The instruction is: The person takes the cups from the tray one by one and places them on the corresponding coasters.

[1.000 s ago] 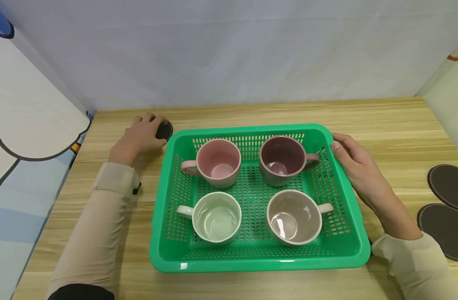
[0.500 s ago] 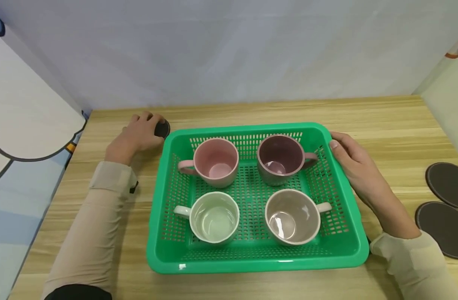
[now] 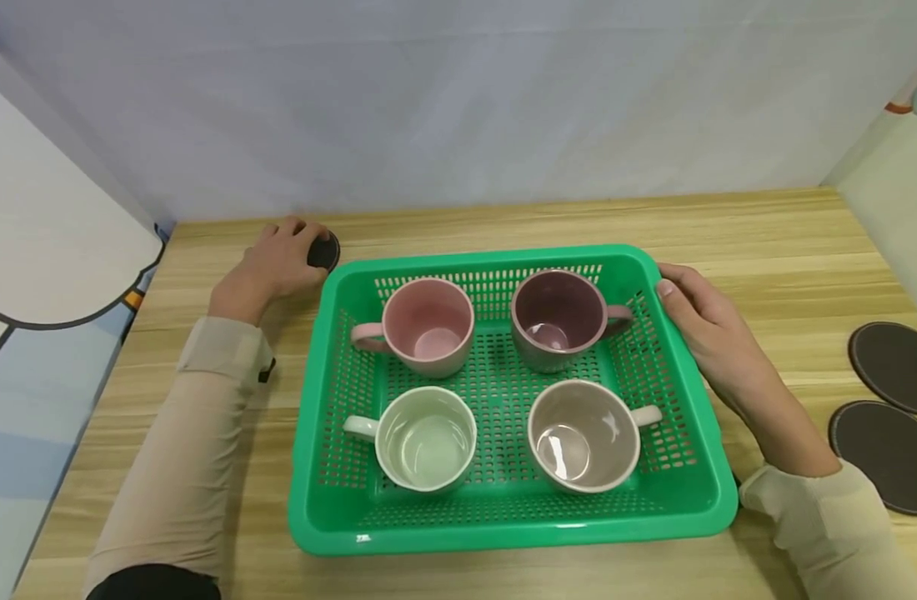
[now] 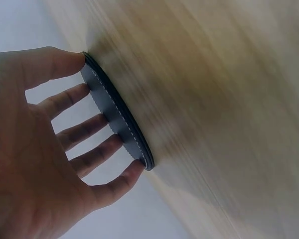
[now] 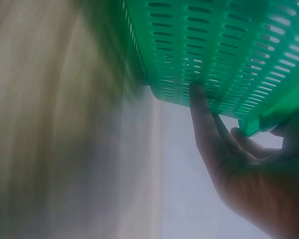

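At the back left of the table, my left hand (image 3: 274, 262) holds a round, dark leather-look coaster (image 4: 109, 99) from above. In the left wrist view the thumb is at one edge of it, the little finger at the opposite edge, and the other fingertips rest on its stitched face. My right hand (image 3: 717, 346) grips the right rim of a green plastic basket (image 3: 503, 542), thumb over the rim and fingers against the slotted wall outside. Inside the basket stand a pink mug (image 3: 432, 354), a mauve mug (image 3: 541, 346), a pale green mug (image 3: 427, 450) and a beige mug (image 3: 584, 442).
Two larger dark coasters (image 3: 897, 367) lie close together at the table's right side. The wood-grain table (image 3: 578, 221) meets a pale cloth backdrop (image 3: 458, 100) behind, and printed panels (image 3: 53, 200) flank it.
The head view has drifted slightly, moving the scene a little left. The coaster under my left hand sits slightly farther back; both hands keep their holds.
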A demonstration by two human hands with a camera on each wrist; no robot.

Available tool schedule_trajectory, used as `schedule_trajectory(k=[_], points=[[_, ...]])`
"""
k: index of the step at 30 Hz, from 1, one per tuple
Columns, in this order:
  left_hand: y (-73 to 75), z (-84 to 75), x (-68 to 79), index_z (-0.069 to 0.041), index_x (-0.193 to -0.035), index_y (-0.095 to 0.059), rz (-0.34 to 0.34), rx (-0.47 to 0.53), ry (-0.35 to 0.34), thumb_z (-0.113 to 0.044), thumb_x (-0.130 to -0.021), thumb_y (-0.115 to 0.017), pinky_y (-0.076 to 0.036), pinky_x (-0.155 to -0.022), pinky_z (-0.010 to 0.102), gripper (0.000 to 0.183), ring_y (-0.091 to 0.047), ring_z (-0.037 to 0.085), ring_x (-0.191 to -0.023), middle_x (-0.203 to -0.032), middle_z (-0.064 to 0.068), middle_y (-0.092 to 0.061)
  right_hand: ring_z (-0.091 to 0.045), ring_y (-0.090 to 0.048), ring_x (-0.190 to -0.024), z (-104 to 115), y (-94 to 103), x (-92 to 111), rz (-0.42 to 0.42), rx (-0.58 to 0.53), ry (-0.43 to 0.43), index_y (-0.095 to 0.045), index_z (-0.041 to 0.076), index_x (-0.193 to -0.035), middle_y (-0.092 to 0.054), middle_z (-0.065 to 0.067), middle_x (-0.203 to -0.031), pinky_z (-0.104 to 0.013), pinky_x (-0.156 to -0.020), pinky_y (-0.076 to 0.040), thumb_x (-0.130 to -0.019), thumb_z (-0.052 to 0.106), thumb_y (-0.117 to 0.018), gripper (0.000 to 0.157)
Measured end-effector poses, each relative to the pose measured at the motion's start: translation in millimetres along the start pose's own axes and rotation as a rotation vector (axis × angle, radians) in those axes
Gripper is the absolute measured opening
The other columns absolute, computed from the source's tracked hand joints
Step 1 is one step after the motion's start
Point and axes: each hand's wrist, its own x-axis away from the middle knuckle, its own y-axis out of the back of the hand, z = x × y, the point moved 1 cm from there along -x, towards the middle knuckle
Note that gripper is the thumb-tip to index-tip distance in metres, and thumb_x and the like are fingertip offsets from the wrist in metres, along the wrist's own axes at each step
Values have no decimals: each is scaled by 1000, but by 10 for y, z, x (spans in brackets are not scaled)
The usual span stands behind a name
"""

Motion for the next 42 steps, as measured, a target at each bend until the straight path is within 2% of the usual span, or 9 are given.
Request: schedule_trajectory(k=[8, 15, 19, 28, 35, 42], points=[[-5, -44, -32, -9, -157, -38, -7, -10, -42, -35, -102, -53, -36, -108, 77, 62, -25, 59, -146, -163, 30, -25, -3, -71, -91, 3, -5, 11, 1, -1, -11, -47, 5, -151, -67, 12, -116, -22, -73, -61, -113, 35, -42, 48], [3, -124, -74, -11, -159, -36, -8, -6, -65, -62, -96, -60, -34, -110, 77, 84, -23, 57, -149, -164, 28, -25, -3, -71, -91, 7, 3, 8, -4, -2, -15, -47, 6, -151, -66, 12, -117, -22, -73, -61, -113, 36, -42, 48], [9, -192, -93, -13, -160, -35, -2, 5, -60, -66, -94, -60, -33, -110, 79, 89, -22, 55, -151, -165, 27, -25, -3, -71, -90, 7, 4, 11, -7, -26, -10, -49, 6, -150, -67, 10, -116, -21, -73, -61, -113, 35, -43, 47], [-36, -230, -169, -12, -160, -35, -15, 18, -65, -57, -97, -60, -34, -107, 79, 81, -25, 53, -149, -165, 26, -26, -3, -70, -92, 6, -11, 5, -7, 0, -2, -50, 6, -149, -65, 10, -118, -21, -74, -60, -114, 35, -42, 46], [-79, -217, -130, -11, -160, -37, -35, 35, -75, -39, -105, -53, -36, -106, 77, 63, -26, 53, -149, -164, 27, -28, -3, -71, -91, 4, -47, 4, -2, -5, 0, -49, 5, -149, -66, 11, -117, -22, -74, -61, -114, 35, -42, 47], [-74, -204, -88, -10, -160, -37, -31, 53, -82, -33, -109, -52, -31, -112, 78, 58, -23, 53, -151, -166, 27, -27, -5, -72, -91, 10, -59, 3, 5, -16, -1, -49, 5, -150, -67, 9, -117, -23, -74, -61, -114, 35, -42, 48]])
